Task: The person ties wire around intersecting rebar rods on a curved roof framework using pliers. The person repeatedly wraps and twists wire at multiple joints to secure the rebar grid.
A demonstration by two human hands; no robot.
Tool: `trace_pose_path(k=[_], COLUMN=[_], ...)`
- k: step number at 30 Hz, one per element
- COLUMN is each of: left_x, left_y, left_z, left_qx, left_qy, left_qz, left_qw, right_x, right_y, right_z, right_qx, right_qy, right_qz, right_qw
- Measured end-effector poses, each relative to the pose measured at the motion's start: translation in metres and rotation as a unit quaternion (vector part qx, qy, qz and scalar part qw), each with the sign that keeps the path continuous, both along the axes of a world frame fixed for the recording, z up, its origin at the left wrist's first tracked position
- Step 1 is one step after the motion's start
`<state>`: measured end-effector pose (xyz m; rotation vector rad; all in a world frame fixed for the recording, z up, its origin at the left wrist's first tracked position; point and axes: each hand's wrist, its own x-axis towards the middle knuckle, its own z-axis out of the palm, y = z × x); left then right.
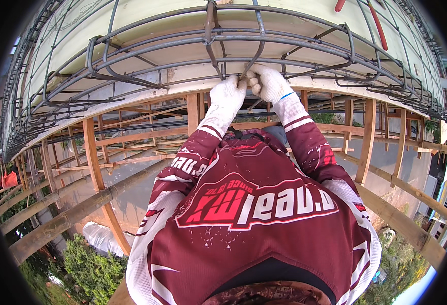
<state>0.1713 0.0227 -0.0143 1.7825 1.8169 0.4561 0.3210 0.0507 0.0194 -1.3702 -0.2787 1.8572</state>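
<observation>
Both of my hands wear white knit gloves and meet at the lower bars of a steel rebar cage [279, 38], just ahead of my chest. My left hand [227, 97] is closed, its fingertips against the lowest bars. Close on its right, my right hand [270, 85] has its fingers curled in, its thumb side touching the lower end of a bent stirrup bar [258, 48]. That bar end comes down between the two hands. Whatever small thing the fingers pinch is hidden. Another upright stirrup [211, 48] stands just left of the hands.
Pale formwork boards [157, 30] lie behind and under the cage. Red-handled tool parts [378, 28] rest on it at upper right. Below me are wooden posts [99, 168], bamboo poles [63, 221] and a drop to the ground, with shrubs [91, 264] and a white sheet [101, 238].
</observation>
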Motion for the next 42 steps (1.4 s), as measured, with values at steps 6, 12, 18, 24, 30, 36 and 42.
trace_pose_path(k=[6,12,18,24,30,36,42], left_x=[0.0,0.001,0.003,0.002,0.003,0.001,0.001], left_y=[0.002,0.001,0.001,0.003,0.002,0.002,0.003], left_z=[0.001,-0.001,0.001,-0.004,-0.006,-0.001,-0.006], left_qx=[-0.012,-0.003,-0.002,0.001,0.011,-0.012,-0.012], left_qy=[-0.005,-0.011,-0.011,-0.012,0.016,0.002,-0.003], left_qz=[0.003,0.01,0.018,0.014,0.005,0.008,-0.002], left_qw=[1.0,1.0,1.0,1.0,1.0,1.0,1.0], right_x=[-0.006,-0.002,0.006,-0.007,-0.016,-0.022,-0.008], right_y=[-0.004,-0.006,0.013,0.005,-0.012,-0.045,-0.051], right_z=[0.005,0.002,0.001,0.01,-0.003,-0.035,-0.044], right_qx=[0.016,0.148,0.246,0.158,0.22,0.297,0.425], right_qy=[-0.06,-0.271,-0.456,-0.287,-0.26,-0.325,-0.483], right_qz=[-0.004,0.065,0.159,0.07,0.079,0.009,0.071], right_qw=[0.998,0.949,0.84,0.942,0.937,0.898,0.762])
